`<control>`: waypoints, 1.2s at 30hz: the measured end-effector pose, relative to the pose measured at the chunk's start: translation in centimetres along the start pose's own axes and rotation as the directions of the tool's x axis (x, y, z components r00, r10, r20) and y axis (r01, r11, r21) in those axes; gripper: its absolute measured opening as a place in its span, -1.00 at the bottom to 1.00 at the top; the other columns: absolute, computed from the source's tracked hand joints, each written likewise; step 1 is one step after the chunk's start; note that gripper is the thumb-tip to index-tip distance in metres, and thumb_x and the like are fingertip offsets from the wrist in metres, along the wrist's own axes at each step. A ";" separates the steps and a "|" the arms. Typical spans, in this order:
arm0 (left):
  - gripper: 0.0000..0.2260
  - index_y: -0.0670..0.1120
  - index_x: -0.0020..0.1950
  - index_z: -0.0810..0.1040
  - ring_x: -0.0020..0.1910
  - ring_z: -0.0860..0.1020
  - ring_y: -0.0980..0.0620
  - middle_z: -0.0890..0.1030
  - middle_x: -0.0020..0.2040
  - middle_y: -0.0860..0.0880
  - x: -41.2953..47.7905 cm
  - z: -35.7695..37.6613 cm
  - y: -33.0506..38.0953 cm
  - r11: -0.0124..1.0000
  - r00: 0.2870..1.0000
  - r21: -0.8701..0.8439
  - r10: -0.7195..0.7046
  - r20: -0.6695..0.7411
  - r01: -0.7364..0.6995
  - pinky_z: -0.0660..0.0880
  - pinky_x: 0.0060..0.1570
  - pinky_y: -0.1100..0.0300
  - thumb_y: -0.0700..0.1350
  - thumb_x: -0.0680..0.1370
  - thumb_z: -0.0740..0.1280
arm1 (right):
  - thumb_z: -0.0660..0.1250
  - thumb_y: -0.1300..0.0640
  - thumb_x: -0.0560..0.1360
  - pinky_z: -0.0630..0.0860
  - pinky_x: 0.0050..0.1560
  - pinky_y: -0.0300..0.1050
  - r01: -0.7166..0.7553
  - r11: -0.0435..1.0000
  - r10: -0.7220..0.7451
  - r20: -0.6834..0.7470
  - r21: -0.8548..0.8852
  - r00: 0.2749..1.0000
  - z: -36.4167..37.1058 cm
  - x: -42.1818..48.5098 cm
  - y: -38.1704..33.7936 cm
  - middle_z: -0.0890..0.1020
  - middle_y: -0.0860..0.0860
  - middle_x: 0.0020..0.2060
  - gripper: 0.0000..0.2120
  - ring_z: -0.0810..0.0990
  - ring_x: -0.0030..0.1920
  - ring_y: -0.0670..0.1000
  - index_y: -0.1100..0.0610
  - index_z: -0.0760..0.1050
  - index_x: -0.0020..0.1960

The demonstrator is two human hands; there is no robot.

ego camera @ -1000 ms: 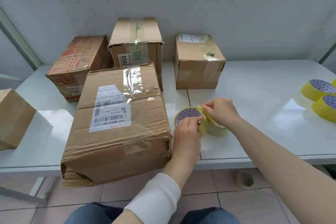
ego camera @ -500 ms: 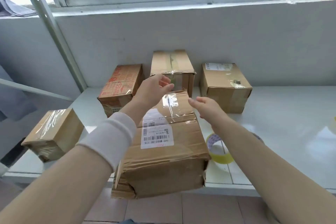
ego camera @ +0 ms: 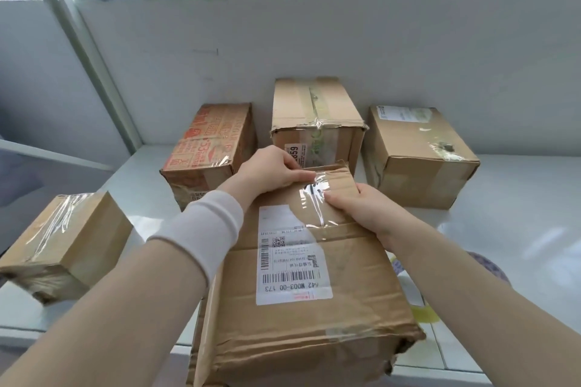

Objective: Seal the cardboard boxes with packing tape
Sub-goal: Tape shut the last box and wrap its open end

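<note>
Both hands now sit on the far end of the large brown cardboard box [ego camera: 301, 276] nearest the person. The left hand [ego camera: 270, 173] curls its fingers over the far top edge. The right hand [ego camera: 361, 207] lays its thumb on the clear tape strip [ego camera: 314, 201] and wraps its fingers down the right side. A second ago the two were working at the yellow tape roll [ego camera: 421, 313], which now lies let go on the white counter [ego camera: 518, 198] just beside the box, partly hidden by the right forearm. With no tape in hand, this looks like pressing down or checking the strip, or steadying the box to turn it. Behind stand a red-printed carton [ego camera: 210, 144], a tall taped carton [ego camera: 317, 110] and a plain brown carton [ego camera: 421, 154], with a small taped carton [ego camera: 63, 242] at the left.
</note>
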State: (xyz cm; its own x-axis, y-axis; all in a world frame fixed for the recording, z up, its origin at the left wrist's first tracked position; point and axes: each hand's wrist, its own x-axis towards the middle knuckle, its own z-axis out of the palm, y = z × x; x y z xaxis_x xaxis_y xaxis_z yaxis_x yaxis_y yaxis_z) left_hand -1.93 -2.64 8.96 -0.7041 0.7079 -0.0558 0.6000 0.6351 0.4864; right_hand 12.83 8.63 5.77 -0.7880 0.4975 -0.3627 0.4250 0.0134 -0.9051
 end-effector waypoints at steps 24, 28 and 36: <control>-0.53 -0.02 0.32 0.46 0.28 0.44 0.00 0.50 0.29 0.00 -3.9 0.6 2.8 0.989 0.988 0.029 0.147 -0.048 -0.146 0.35 0.32 -0.01 0.17 0.49 0.34 | 0.28 -0.10 0.50 0.36 0.32 -0.04 0.146 0.971 -0.182 -0.193 -0.188 0.964 -5.4 -5.2 2.8 0.45 0.07 0.31 -0.41 0.42 0.30 0.03 0.18 0.29 0.42; -0.68 -0.04 0.24 0.51 0.26 0.45 -0.02 0.53 0.24 -0.03 -8.6 2.6 8.1 0.928 0.929 0.141 0.360 -0.086 -0.346 0.34 0.28 0.04 0.06 0.54 0.33 | 0.32 0.01 0.50 0.37 0.23 -0.06 0.105 0.891 -0.283 -0.359 -0.442 0.889 -10.8 -8.7 7.3 0.55 0.07 0.21 -0.63 0.47 0.24 0.07 0.16 0.47 0.25; -0.71 -0.10 0.22 0.45 0.17 0.49 -0.03 0.52 0.18 -0.06 -16.2 12.9 17.4 0.932 0.931 -0.001 0.363 0.034 -0.363 0.41 0.14 0.11 -0.02 0.55 0.32 | 0.39 -0.01 0.46 0.24 0.20 -0.13 0.125 0.646 -0.452 -0.245 -0.753 0.858 -14.1 -10.3 12.7 0.62 0.07 0.11 -0.69 0.49 0.20 0.12 0.12 0.60 0.13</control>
State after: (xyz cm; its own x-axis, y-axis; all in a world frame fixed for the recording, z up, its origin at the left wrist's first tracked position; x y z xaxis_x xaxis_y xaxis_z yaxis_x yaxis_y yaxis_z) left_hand 24.80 0.98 7.12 -0.4251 0.9001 0.0953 0.8144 0.3345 0.4741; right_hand 32.66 15.89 1.14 -0.7586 0.6335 0.1524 0.5117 0.7240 -0.4626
